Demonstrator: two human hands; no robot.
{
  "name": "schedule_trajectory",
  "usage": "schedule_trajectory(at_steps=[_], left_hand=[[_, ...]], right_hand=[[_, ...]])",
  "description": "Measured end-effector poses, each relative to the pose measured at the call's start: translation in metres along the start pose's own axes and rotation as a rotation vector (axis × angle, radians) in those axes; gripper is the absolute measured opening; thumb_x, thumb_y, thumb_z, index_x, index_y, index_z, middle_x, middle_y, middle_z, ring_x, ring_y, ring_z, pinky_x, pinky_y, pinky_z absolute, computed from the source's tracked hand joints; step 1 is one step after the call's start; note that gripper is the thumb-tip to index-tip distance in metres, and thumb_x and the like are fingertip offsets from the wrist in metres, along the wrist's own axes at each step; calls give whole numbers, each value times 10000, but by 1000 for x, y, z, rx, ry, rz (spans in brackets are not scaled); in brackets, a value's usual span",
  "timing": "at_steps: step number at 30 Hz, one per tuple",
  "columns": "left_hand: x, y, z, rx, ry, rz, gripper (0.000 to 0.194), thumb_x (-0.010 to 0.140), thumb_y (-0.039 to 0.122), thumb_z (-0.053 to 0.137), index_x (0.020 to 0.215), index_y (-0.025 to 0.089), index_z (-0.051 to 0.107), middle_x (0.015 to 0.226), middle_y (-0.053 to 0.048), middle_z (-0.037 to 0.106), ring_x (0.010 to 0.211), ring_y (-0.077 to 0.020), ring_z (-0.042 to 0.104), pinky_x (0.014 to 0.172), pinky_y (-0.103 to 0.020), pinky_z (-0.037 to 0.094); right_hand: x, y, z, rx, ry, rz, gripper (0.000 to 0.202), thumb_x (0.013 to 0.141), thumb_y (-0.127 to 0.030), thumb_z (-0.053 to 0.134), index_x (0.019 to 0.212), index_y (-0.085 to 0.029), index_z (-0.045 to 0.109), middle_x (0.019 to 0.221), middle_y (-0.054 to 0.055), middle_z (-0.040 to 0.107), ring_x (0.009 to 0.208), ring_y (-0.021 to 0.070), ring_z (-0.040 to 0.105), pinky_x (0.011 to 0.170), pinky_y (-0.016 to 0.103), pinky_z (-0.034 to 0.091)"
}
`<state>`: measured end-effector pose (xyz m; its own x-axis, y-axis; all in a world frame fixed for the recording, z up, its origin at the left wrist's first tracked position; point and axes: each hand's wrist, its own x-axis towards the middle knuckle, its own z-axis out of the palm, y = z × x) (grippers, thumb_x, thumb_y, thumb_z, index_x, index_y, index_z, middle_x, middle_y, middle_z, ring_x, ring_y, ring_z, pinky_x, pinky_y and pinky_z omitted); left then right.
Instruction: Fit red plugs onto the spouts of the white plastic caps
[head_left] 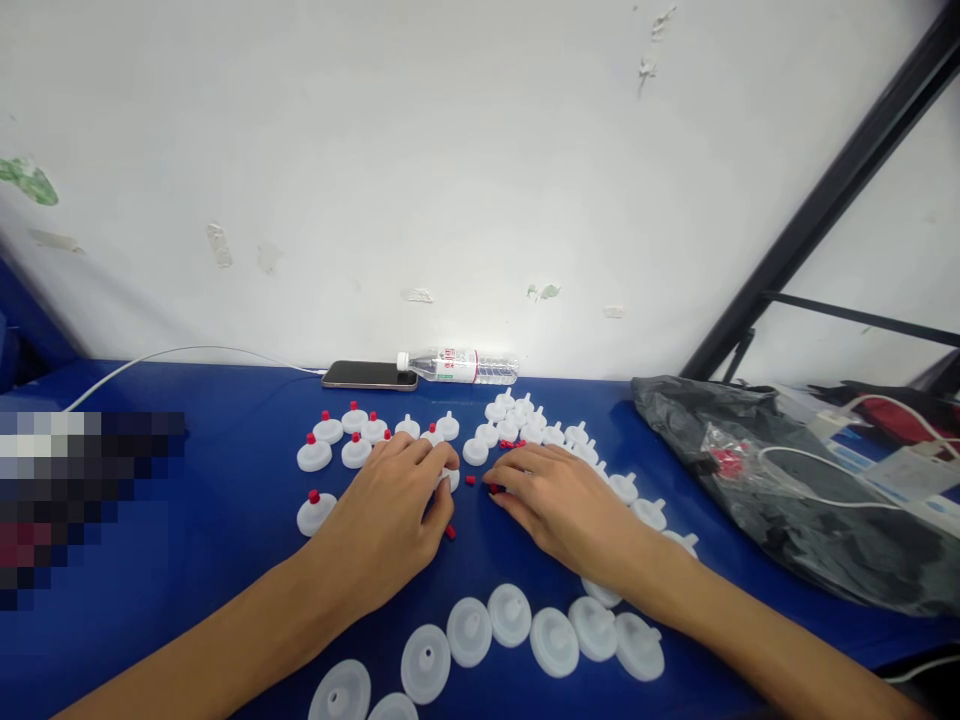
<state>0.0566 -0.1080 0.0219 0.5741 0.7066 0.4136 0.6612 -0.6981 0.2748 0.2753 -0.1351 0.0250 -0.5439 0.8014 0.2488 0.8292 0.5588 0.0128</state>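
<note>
My left hand (pixel 401 490) is curled round a white plastic nozzle lid (pixel 452 478), which shows between thumb and fingers. Between the thumb and fingertips of my right hand (pixel 562 500) sits a small red cap (pixel 493 489). Another red cap (pixel 470 480) lies on the blue table between the hands, and one more red cap (pixel 451 531) is by my left thumb. Beyond my left hand stand several white lids topped with red caps, such as this capped lid (pixel 314 453). Bare white lids (pixel 577 433) cluster beyond and beside my right hand, with loose red caps (pixel 513 444) among them.
Upturned lids (pixel 469 632) curve along the near side of the blue table (pixel 247 420). A phone (pixel 370 375) with a white cable and a lying plastic bottle (pixel 459 365) rest against the wall. At right is a black plastic bag (pixel 750 500) with a small clear bag of red pieces (pixel 726 460).
</note>
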Motion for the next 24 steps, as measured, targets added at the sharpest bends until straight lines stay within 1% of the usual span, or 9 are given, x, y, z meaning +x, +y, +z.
schedule_trajectory(at_steps=[2,4,7,9,12,18,24], left_hand=[[0,0,0,-1,-3,-1,216,954,141,385,979,202,591,957,-56,670,913,-255,554,848,-458,465],[0,-1,0,0,-6,0,222,958,142,380,984,198,593,946,-55,665,912,-254,549,852,-459,465],[-1,-1,0,5,-10,0,232,964,153,370,992,196,596,938,-55,660,908,-255,544,847,-465,461],[-1,-1,0,12,-10,-2,229,961,153,372,993,199,594,948,-53,663,906,-257,546,845,-476,453],[-1,1,-1,12,10,-11,220,960,156,380,996,203,592,967,-50,669,911,-257,551,850,-487,445],[0,2,-2,-15,95,-21,217,967,187,397,1063,202,591,1006,-63,650,960,-259,541,855,-472,453],[-2,2,-3,-36,112,-13,227,969,195,414,1106,199,595,1038,-66,638,998,-254,548,873,-456,470]], right_hand=[[0,0,0,-40,32,29,183,998,-254,535,1110,-215,675,1020,74,667,950,228,637,833,383,507],[0,0,0,-67,45,59,177,1001,-252,523,1097,-217,668,968,65,647,877,219,627,759,357,497],[-1,3,2,-72,17,82,203,999,-177,487,1120,-229,643,920,37,620,760,185,611,644,307,448],[-2,4,3,-58,-3,89,244,989,-133,475,1151,-236,625,932,30,612,731,171,607,611,291,423],[-2,3,2,-36,0,94,287,980,-97,456,1183,-240,602,968,32,614,746,165,616,623,281,427],[-1,-2,-7,-1,97,84,418,960,-53,421,1318,-242,525,1034,58,625,794,169,617,666,285,472],[-2,-3,-7,45,132,50,422,949,-35,411,1309,-214,541,1025,72,633,908,203,613,758,329,522]])
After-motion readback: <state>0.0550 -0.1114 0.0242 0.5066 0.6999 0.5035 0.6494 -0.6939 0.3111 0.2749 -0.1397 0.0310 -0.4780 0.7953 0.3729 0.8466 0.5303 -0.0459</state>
